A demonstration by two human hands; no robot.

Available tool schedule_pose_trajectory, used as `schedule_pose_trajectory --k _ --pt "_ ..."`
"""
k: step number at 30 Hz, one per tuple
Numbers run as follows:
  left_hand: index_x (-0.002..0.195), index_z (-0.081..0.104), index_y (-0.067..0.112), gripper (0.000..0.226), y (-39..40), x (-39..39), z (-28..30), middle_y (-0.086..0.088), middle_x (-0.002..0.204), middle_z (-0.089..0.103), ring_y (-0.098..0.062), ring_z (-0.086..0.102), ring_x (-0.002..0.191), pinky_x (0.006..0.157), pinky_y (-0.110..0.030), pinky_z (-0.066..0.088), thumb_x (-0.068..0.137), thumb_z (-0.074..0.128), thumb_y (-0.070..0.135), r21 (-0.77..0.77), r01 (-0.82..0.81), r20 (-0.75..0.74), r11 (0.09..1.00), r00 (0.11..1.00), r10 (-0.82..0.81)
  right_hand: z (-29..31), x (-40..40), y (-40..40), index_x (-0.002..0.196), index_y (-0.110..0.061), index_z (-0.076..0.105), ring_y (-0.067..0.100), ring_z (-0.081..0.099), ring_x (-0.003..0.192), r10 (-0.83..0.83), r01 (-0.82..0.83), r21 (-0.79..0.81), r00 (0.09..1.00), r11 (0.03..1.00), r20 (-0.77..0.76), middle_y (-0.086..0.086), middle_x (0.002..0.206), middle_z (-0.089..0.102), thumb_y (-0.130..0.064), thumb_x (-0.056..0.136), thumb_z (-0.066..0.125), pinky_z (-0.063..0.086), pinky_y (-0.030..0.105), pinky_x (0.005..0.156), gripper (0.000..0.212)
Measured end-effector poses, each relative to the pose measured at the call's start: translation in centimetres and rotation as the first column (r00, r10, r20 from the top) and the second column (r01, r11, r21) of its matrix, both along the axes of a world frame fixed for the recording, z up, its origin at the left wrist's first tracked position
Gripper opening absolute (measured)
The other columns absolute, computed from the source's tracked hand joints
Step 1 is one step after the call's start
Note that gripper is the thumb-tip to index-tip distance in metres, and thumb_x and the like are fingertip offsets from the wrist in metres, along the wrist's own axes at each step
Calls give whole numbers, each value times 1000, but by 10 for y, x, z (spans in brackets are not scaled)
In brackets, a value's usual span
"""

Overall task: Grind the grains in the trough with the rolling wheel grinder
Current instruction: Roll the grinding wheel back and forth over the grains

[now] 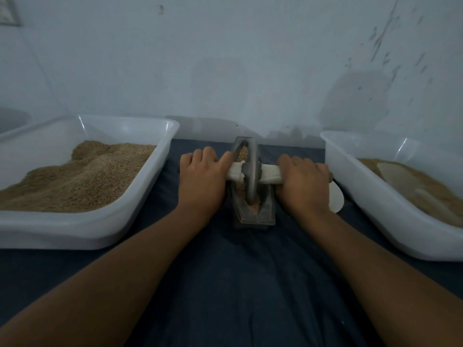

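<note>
A narrow dark metal trough point(265, 214) lies lengthwise on the dark cloth in the middle, with tan grains point(253, 209) in its groove. The grey grinder wheel point(251, 169) stands upright in the trough, on a white-wrapped axle handle point(269, 176) that sticks out to both sides. My left hand point(203, 176) grips the left end of the axle. On the right end, my right hand point(303, 181) is closed around the handle. More grains point(242, 153) show at the trough's far end.
A white plastic tub point(140, 204) heaped with tan grain stands on the left. Another white tub point(375, 196) at right holds grain and a pale scoop point(400, 179). A white round object point(337, 199) lies beside my right hand. A pale wall rises close behind.
</note>
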State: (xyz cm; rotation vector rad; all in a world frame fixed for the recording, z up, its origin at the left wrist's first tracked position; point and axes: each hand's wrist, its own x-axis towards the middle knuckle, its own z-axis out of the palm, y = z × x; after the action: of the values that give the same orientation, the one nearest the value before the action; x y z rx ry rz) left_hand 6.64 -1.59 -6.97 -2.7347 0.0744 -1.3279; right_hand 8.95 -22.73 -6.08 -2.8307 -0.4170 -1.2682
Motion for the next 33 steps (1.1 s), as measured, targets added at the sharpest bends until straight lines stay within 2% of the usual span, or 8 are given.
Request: schedule_pose_trajectory --k 8,11,17,22,27,30,33 --pt "97 48 17 23 0 -2 -2 -7 84 49 -28 45 75 71 -39 32 76 57 14 -2 -28 -29 1000 999 28 3 10 0 81 -20 50 24 46 64 16 -16 -27 1000 1000 -4 -1 71 54 -28 76 68 21 35 67 20" --pt "99 47 17 24 0 2 0 -7 83 52 -28 48 74 69 -39 30 77 58 16 18 -39 -41 999 998 40 7 24 1 83 -22 52 20 41 63 5 -9 -51 996 999 -84 -3 71 52 -32 78 67 22 35 68 18" --pt "100 47 18 20 -1 14 1 -8 84 56 -30 54 74 68 -38 28 82 55 13 29 -79 -67 996 994 81 10 54 5 78 -26 52 31 61 69 47 -56 -65 990 996 -135 5 75 66 -32 76 68 29 35 65 17" --pt "97 49 18 16 -4 31 5 -8 84 61 -29 56 73 66 -38 27 83 56 17 48 -71 -74 996 995 74 9 77 1 91 -25 64 30 62 70 32 -53 -107 982 993 -188 6 82 68 -36 81 67 29 31 58 15" --pt "98 48 18 11 -1 49 10 -6 81 60 -28 55 70 66 -37 29 89 53 15 81 -64 -42 995 997 68 12 88 1 91 -33 59 31 64 80 19 -43 -77 958 996 -285 4 90 69 -35 79 69 33 31 61 16" --pt "100 48 18 11 2 60 10 -6 84 61 -29 57 72 66 -37 30 90 54 17 89 -42 -71 995 996 48 21 96 3 92 -34 59 29 60 80 22 -51 -72 934 996 -356 3 94 68 -33 77 69 38 31 61 18" --pt "100 49 18 14 6 70 11 -7 85 63 -30 59 73 67 -37 29 89 57 21 89 -25 -72 996 997 31 29 103 4 95 -34 61 23 49 71 -13 -31 -99 912 995 -411 1 92 65 -32 78 66 31 25 52 17"
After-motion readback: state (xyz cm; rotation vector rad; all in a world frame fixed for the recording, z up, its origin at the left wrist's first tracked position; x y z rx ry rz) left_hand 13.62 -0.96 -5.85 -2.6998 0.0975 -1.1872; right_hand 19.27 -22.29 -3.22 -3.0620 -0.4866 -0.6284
